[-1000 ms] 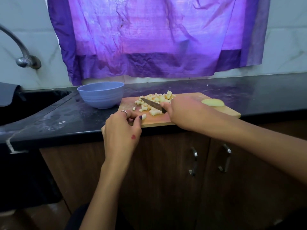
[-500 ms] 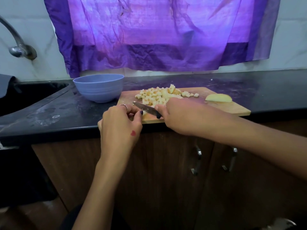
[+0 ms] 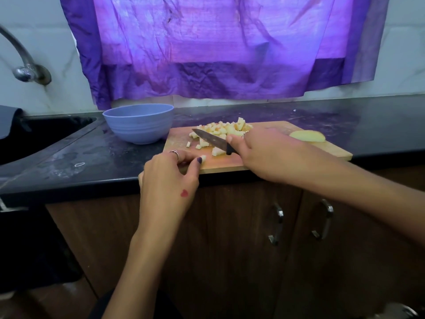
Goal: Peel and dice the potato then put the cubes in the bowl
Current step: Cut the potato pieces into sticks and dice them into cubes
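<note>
Bowl (image 3: 138, 123) beside board (image 3: 299, 155); right hand (image 3: 264, 150) grips knife (image 3: 211, 140); left hand (image 3: 167, 178) pinches cube (image 3: 203, 157).

Dim, soft-focus view; violet daylight glows through the curtain (image 3: 220, 47).

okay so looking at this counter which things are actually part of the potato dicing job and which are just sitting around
Part of the job:
- knife, gripped by the right hand
- potato cubes on the cutting board
- small piece pinched by the left hand
- uncut potato piece
- blue bowl

Just there:
- tap
- sink
- purple cloth
- cupboard handles
</note>
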`<state>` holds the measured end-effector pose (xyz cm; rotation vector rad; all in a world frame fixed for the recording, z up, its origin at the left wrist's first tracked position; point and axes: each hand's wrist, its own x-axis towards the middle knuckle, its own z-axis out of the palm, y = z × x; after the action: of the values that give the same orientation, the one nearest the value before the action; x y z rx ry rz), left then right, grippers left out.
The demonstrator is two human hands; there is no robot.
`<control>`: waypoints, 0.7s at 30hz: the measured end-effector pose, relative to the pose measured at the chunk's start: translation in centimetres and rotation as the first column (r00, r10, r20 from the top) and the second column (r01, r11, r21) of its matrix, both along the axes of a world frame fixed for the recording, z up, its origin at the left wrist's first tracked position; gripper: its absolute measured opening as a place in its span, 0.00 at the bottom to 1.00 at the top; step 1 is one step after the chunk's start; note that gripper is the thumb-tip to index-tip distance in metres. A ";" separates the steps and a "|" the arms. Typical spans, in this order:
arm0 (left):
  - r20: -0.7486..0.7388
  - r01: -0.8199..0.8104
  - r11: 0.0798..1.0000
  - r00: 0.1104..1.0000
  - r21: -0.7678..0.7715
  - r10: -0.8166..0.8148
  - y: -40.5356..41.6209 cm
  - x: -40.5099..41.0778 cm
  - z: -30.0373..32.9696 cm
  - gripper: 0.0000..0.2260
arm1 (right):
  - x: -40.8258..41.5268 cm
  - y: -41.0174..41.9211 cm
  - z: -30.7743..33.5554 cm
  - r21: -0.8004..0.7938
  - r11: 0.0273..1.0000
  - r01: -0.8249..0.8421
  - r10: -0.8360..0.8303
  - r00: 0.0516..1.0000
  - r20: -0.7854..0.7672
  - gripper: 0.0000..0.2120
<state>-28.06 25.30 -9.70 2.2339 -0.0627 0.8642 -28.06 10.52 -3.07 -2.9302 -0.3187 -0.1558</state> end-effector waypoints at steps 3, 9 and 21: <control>0.014 -0.005 1.000 1.000 -0.001 0.005 0.3 0.0 0.1 0.07 | -1.4 0.3 0.3 0.043 0.998 -0.046 0.047 0.999 -0.023 0.20; -0.010 -0.007 0.999 1.000 -0.042 0.007 0.3 0.2 0.2 0.06 | -2.5 0.8 0.9 -0.034 0.997 -0.070 0.067 0.995 -0.079 0.20; -0.014 -0.046 0.999 0.999 -0.023 0.046 0.0 0.4 0.3 0.06 | -1.8 2.0 0.5 -0.195 0.978 -0.077 0.070 0.997 -0.043 0.11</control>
<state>-27.69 25.29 -9.43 2.2267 0.0052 0.8705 -29.85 12.47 -2.61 -3.1058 -0.4613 -0.0639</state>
